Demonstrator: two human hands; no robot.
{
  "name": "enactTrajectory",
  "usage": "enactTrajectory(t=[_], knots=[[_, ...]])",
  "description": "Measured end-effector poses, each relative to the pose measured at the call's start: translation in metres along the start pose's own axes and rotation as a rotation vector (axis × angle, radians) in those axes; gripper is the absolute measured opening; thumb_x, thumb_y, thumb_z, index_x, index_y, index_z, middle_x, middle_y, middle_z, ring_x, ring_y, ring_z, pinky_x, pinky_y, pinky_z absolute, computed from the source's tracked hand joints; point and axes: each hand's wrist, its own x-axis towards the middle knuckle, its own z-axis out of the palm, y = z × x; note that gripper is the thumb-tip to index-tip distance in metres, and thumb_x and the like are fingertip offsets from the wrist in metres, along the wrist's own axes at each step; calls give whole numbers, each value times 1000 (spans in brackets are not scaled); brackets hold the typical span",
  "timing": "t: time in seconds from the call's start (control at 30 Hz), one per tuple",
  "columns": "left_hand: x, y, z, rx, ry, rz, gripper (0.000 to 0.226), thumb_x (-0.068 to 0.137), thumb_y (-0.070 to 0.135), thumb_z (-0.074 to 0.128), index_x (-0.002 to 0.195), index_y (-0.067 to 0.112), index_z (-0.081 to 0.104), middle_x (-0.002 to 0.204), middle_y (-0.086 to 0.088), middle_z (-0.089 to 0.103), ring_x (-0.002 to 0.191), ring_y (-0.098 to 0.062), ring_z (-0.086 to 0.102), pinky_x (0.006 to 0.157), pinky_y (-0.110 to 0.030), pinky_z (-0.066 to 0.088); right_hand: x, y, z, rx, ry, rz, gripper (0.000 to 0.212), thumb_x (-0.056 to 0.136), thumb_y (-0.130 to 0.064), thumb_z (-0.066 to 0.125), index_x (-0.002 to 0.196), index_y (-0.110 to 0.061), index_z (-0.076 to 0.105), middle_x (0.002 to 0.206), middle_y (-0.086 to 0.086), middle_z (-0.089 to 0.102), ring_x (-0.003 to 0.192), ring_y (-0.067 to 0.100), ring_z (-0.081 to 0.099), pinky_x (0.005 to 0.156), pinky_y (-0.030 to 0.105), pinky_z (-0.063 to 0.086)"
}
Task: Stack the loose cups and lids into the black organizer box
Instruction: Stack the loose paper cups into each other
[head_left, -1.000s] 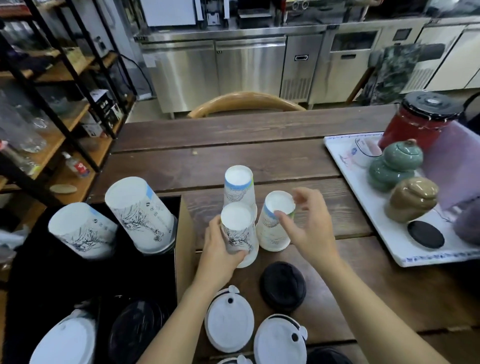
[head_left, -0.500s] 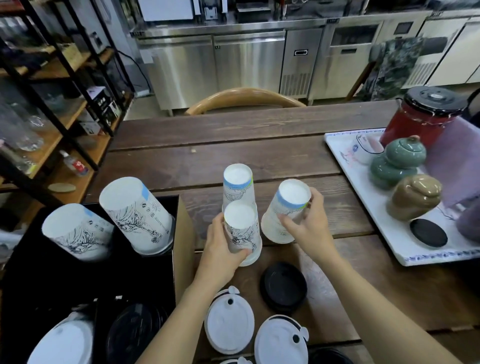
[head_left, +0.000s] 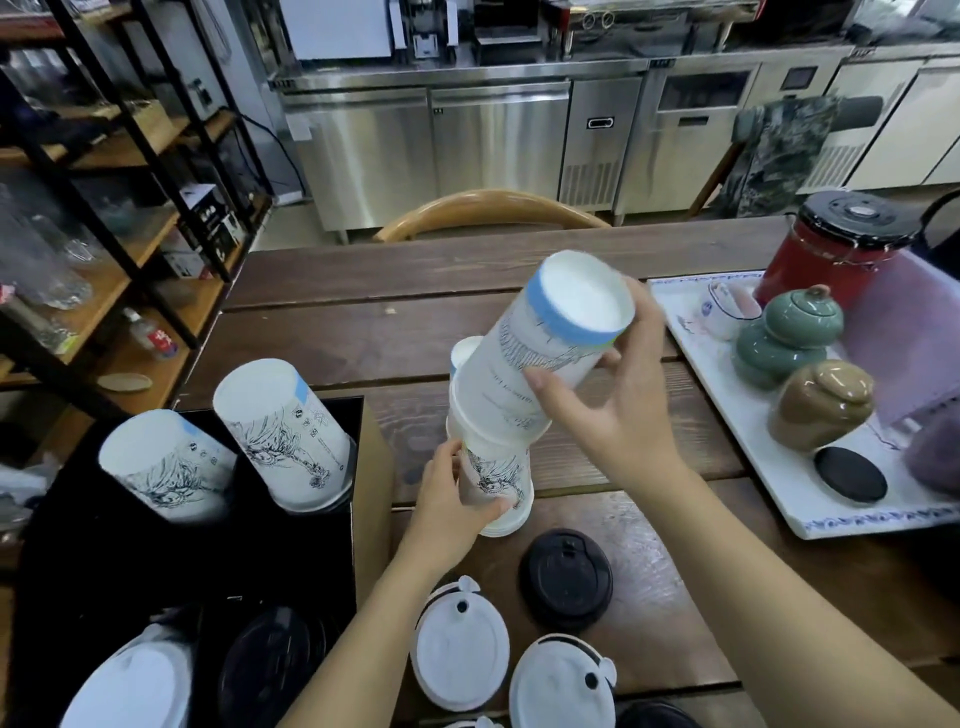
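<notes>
white cups (head_left: 550, 353) with blue bands and black ink sketches; black organizer box (head_left: 311, 561); white lids (head_left: 460, 652) and a black lid (head_left: 566, 579); brown wooden bench (head_left: 337, 332); red pot (head_left: 826, 260).

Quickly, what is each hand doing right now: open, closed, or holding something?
Left hand: closed around the upside-down cup standing on the table.
Right hand: holding a tilted cup, lowering it over that one.

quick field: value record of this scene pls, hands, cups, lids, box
left hand: grip on upside-down cup standing on table
right hand: grip on blue-banded cup, tilted, mouth lowered over the standing cup
third cup: behind, mostly hidden
organizer box: two cup stacks inside
loose lids: white, black on table
</notes>
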Motion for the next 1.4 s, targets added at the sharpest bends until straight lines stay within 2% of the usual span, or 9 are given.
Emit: enactTrajectory(t=[0.13,0.33,0.47,0.57,0.73,0.83,0.97,1.23,1.4], knots=[[-1,-3,-8,-179,-30,-123,48,76,-1,71,115,20,51,124,-4,61,117,-18,56,101,-40,46,-16,13,12,-68,-228,82,72,70,-39,69,127,-31,26,126,-26,37,115,-13,43,87,5,38],[-5,1,-13,-357,179,-131,34,80,-14,48,101,11,55,110,-7,64,112,-23,58,92,-36,49,-41,45,17,-165,-397,274,71,71,-31,78,112,-54,24,117,-35,41,108,-14,46,90,17,43],[-6,-3,-10,-168,-120,134,77,66,-2,72,126,29,36,134,3,49,126,-11,48,102,-34,46,-51,62,23,-216,-451,350,70,72,-34,77,126,-34,32,127,-13,49,115,5,50,97,36,46],[-5,-2,0,-85,-69,154,92,61,23,82,128,46,23,140,9,41,128,-6,44,102,-32,46,-51,67,24,-218,-452,379,75,69,-37,76,130,-30,34,130,-13,49,118,5,49,98,38,46],[-1,0,6,-2,79,208,80,67,26,80,114,59,25,134,9,45,125,-9,47,101,-34,45,-48,72,10,-113,-536,414,80,67,-46,75,134,-31,35,132,-18,48,121,-4,45,99,27,42],[0,-1,3,-24,141,194,79,66,23,81,117,55,29,132,13,50,121,-6,50,101,-38,47,-46,77,3,-52,-357,468,67,71,-54,63,128,-28,42,119,-9,57,114,6,53,91,25,43],[2,-2,2,-51,193,163,81,66,19,83,113,58,30,130,16,49,120,-2,49,103,-37,47,-33,93,15,-188,-171,506,51,82,-30,68,126,-17,45,106,-1,58,102,17,57,89,39,48],[-2,-5,-2,-50,144,163,78,62,25,80,115,55,33,128,22,48,122,2,46,102,-35,47,9,115,57,-172,-359,577,98,70,-32,80,144,-24,17,150,0,34,137,18,34,110,41,33],[-1,-5,-4,-48,142,161,79,67,16,82,117,53,33,129,20,47,123,1,46,103,-35,47,20,115,69,-69,-424,574,87,67,-27,83,132,-26,25,122,-9,52,113,16,53,93,34,44]])
